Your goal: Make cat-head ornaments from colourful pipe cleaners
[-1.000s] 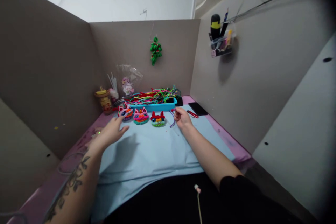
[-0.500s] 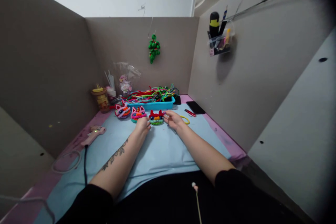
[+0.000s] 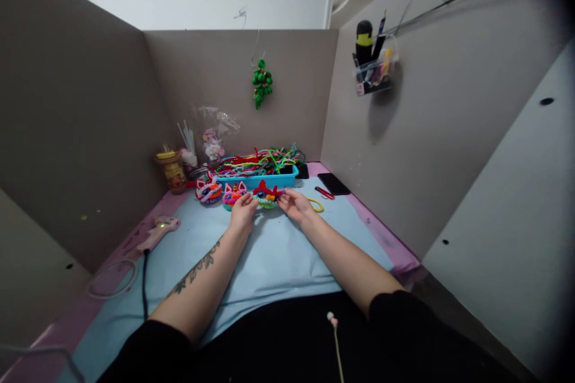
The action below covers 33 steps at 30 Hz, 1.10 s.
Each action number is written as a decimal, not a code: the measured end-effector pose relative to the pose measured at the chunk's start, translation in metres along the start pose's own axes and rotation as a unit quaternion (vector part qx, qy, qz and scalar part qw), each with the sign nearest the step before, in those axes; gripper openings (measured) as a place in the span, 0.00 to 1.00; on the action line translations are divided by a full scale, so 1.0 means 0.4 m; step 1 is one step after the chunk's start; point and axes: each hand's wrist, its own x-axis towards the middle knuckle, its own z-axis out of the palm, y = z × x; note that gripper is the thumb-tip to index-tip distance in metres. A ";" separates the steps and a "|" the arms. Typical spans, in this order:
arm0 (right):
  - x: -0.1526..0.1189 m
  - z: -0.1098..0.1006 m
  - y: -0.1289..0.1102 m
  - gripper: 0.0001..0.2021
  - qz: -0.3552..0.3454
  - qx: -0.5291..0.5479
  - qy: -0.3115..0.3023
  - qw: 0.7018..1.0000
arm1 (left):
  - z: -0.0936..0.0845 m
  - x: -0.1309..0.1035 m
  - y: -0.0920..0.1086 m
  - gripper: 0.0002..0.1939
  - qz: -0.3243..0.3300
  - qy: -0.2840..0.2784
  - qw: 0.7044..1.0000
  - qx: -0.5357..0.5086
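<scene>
Through the head camera I have both hands meeting at the red-topped toy [image 3: 266, 196], just in front of the blue tray [image 3: 284, 180]. Half a second ago the toy sat squarely facing me between loose fingers; now it is turned and tilted, so I judge handling has begun.

My left hand [image 3: 244, 210] has its bent fingertips at the toy's left edge; my right hand [image 3: 294, 203] curls at the other edge, beside a small purple bit. I cannot tell whether either one truly pinches.

The tray is heaped with coloured strands [image 3: 256, 161], some hanging over its rim. Left of the tray, a white cup [image 3: 189, 158] holds white sticks [image 3: 187, 136], and a clear bag [image 3: 228, 123] has something pink [image 3: 212, 147] inside. Above and right of the tray, a clear box [image 3: 372, 69] carries a black-and-yellow tool [image 3: 364, 42] and pens.
</scene>
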 end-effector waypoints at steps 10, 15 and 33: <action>-0.004 0.006 0.027 0.06 0.009 0.007 -0.029 1.000 | 0.006 0.032 -0.011 0.07 -0.038 0.009 0.984 -0.176; 0.000 0.007 0.031 0.06 -0.003 0.001 -0.036 0.999 | 0.009 0.028 -0.008 0.07 -0.060 0.018 0.980 -0.189; -0.026 0.030 0.045 0.07 -0.106 -0.071 -0.066 0.990 | 0.011 0.006 -0.006 0.16 -0.031 -0.140 0.978 -0.154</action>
